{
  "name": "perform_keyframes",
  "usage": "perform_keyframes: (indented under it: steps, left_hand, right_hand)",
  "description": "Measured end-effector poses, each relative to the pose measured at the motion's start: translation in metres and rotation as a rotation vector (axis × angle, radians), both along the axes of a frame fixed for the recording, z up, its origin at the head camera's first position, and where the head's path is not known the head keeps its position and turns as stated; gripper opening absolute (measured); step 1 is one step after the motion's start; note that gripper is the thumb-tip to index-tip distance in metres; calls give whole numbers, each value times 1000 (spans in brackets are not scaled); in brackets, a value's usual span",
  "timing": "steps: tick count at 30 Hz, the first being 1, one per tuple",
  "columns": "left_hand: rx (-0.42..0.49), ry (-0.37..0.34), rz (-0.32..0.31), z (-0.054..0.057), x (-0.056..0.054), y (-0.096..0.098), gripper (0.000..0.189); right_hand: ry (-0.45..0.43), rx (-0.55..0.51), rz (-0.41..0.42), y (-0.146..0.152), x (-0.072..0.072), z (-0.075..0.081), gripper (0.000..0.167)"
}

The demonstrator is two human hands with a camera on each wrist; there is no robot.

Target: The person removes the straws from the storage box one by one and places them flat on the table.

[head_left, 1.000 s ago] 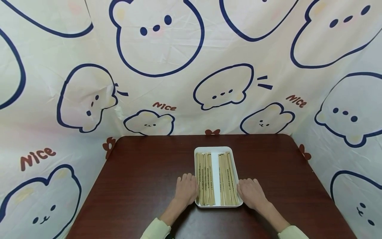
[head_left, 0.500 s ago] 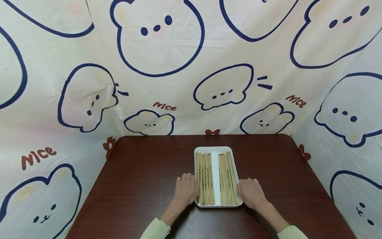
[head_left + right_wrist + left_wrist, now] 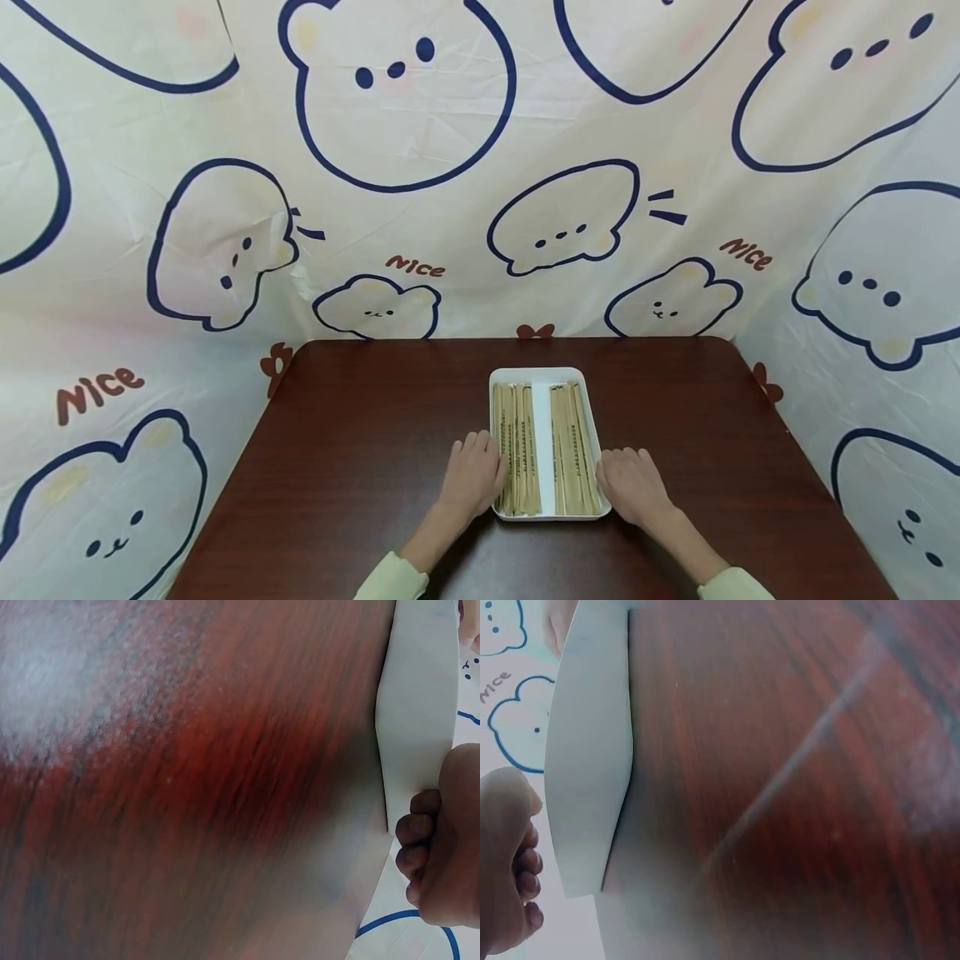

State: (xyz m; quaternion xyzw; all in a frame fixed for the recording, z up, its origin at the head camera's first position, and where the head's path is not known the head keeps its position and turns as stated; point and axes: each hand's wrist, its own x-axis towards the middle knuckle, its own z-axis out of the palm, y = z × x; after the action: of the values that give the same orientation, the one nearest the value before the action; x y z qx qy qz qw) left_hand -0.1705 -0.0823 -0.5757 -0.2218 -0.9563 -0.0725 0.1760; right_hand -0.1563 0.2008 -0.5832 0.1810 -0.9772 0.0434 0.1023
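Note:
In the head view a white rectangular tray point(image 3: 543, 450) rests on the dark brown table. Two rows of long, slim tan packets with dark print, like wrapped disposable chopsticks, lie lengthwise in it: a left row point(image 3: 517, 450) and a right row point(image 3: 574, 450), with a bare strip between. My left hand point(image 3: 475, 473) hovers over the tray's left edge; the left wrist view shows its fingers point(image 3: 529, 862) loosely curled, holding nothing, with a gap to the tray wall. My right hand point(image 3: 633, 483) grips the tray's right edge near the front corner, fingers point(image 3: 412, 829) curled below the rim, thumb hidden.
The wooden table point(image 3: 390, 417) extends around the tray on all sides. A cream cloth point(image 3: 450, 225) printed with blue bear outlines hangs behind the table and along both sides. Pale yellow-green sleeves point(image 3: 393, 577) cover my forearms.
My left hand has come off the tray's left edge and shifted slightly up and to the right, overlapping the left row of packets. The right hand and the tray stay in place.

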Motion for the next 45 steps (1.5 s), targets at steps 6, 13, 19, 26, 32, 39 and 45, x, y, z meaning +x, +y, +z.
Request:
perform_keyframes:
  steps: [6, 13, 19, 26, 32, 39, 45]
  left_hand:
    - [13, 89, -92, 4, 5, 1, 19]
    - [0, 110, -199, 7, 14, 0, 15]
    - [17, 76, -263, 11, 22, -3, 10]
    - [62, 102, -344, 9, 28, -7, 7]
    - [79, 156, -368, 7, 32, -11, 7]
    - [65, 162, -454, 7, 35, -11, 5]
    - [74, 90, -490, 6, 38, -10, 6]
  right_hand:
    - [-4, -1, -6, -1, -1, 0, 37]
    - [-17, 0, -17, -2, 0, 1, 36]
    - [14, -6, -9, -2, 2, 1, 36]
    - [73, -9, 11, 0, 2, -2, 34]
    - [54, -7, 3, -2, 2, 0, 35]
    - [64, -10, 5, -2, 1, 1, 37]
    - [59, -9, 5, -2, 2, 1, 36]
